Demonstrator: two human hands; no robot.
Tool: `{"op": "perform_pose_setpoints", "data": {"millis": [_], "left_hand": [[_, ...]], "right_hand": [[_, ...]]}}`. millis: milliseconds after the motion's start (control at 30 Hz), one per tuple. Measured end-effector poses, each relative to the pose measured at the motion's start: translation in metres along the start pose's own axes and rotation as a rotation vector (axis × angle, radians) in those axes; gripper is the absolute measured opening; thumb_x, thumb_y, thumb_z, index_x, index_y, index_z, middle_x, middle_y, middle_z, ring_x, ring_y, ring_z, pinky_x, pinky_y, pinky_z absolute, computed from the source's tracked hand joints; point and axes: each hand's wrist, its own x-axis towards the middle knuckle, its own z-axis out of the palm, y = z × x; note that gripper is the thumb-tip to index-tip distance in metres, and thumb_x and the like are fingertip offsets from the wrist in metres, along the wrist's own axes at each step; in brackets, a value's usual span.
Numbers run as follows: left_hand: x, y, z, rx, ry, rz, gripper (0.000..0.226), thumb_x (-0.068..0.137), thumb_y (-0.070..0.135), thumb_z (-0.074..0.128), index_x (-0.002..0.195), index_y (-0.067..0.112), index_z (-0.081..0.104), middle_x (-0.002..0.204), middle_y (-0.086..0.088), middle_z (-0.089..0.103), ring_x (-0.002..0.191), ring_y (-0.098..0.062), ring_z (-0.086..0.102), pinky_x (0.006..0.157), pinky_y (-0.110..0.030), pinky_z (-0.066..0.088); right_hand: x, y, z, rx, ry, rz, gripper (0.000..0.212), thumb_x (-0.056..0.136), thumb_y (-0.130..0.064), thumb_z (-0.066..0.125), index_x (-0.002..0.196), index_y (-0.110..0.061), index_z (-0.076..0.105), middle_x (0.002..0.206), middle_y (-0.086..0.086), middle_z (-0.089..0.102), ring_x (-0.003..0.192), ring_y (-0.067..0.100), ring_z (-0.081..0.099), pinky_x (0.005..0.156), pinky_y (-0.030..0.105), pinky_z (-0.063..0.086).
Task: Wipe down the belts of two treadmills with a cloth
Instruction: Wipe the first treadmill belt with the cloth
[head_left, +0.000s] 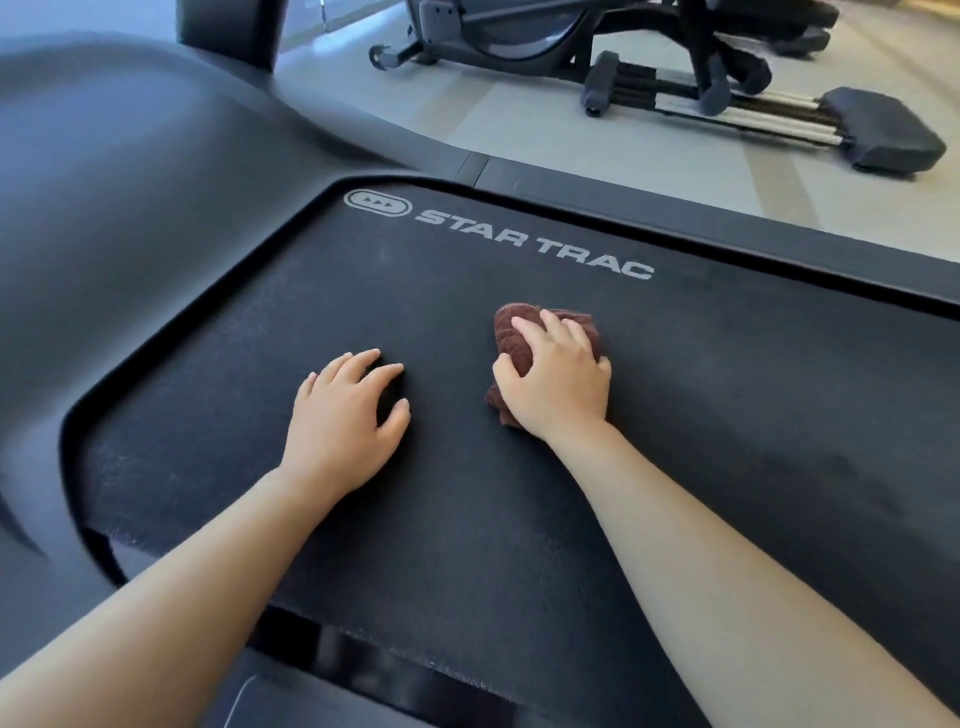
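A black treadmill belt (727, 415) printed with "STAR TRAC" fills the middle of the head view. A crumpled dark brown cloth (511, 338) lies on the belt below the lettering. My right hand (558, 382) presses down on the cloth, fingers curled over it. My left hand (345, 415) rests on the bare belt to the left of the cloth, fingers spread and bent, holding nothing. Both forearms reach in from the bottom of the view.
The treadmill's grey motor hood (130, 182) rises on the left, with a dark upright post (228, 31) behind it. A side rail (727, 218) borders the belt's far edge. Beyond it, on the pale floor, stands an elliptical machine (675, 67).
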Motion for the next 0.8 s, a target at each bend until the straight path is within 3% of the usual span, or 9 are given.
{"op": "perform_pose_setpoints", "data": {"millis": [200, 333, 600, 800], "left_hand": [[0.006, 0.033, 0.006, -0.007, -0.077, 0.08, 0.043, 0.091, 0.038, 0.046, 0.134, 0.03, 0.047, 0.146, 0.006, 0.038, 0.137, -0.016, 0.026, 0.111, -0.05, 0.019], [0.043, 0.047, 0.014, 0.014, -0.112, 0.189, 0.047, 0.091, 0.039, 0.046, 0.136, 0.029, 0.044, 0.147, 0.004, 0.036, 0.137, -0.018, 0.028, 0.111, -0.048, 0.023], [0.138, 0.046, 0.029, 0.095, -0.098, 0.274, 0.042, 0.089, 0.038, 0.047, 0.128, 0.024, 0.049, 0.137, 0.003, 0.044, 0.127, -0.021, 0.041, 0.102, -0.04, 0.034], [0.173, 0.027, 0.043, -0.012, 0.025, 0.179, 0.038, 0.086, 0.039, 0.047, 0.122, 0.027, 0.051, 0.131, 0.008, 0.045, 0.125, -0.019, 0.04, 0.104, -0.039, 0.025]], "right_hand": [[-0.067, 0.02, -0.011, -0.029, -0.006, -0.014, 0.051, 0.088, -0.049, 0.042, 0.137, -0.038, 0.042, 0.154, -0.008, 0.027, 0.142, 0.014, 0.015, 0.107, 0.054, 0.021], [-0.065, 0.026, -0.013, 0.009, 0.045, -0.013, 0.052, 0.084, -0.052, 0.036, 0.133, -0.039, 0.048, 0.151, -0.01, 0.034, 0.141, 0.013, 0.022, 0.109, 0.051, 0.024], [0.05, 0.034, 0.0, 0.036, 0.098, 0.032, 0.045, 0.086, -0.048, 0.046, 0.13, -0.037, 0.052, 0.148, -0.007, 0.039, 0.138, 0.015, 0.026, 0.11, 0.049, 0.024], [0.133, 0.033, 0.014, 0.059, 0.147, 0.01, 0.045, 0.084, -0.049, 0.046, 0.126, -0.036, 0.056, 0.141, -0.007, 0.046, 0.133, 0.018, 0.033, 0.107, 0.05, 0.029]]}}
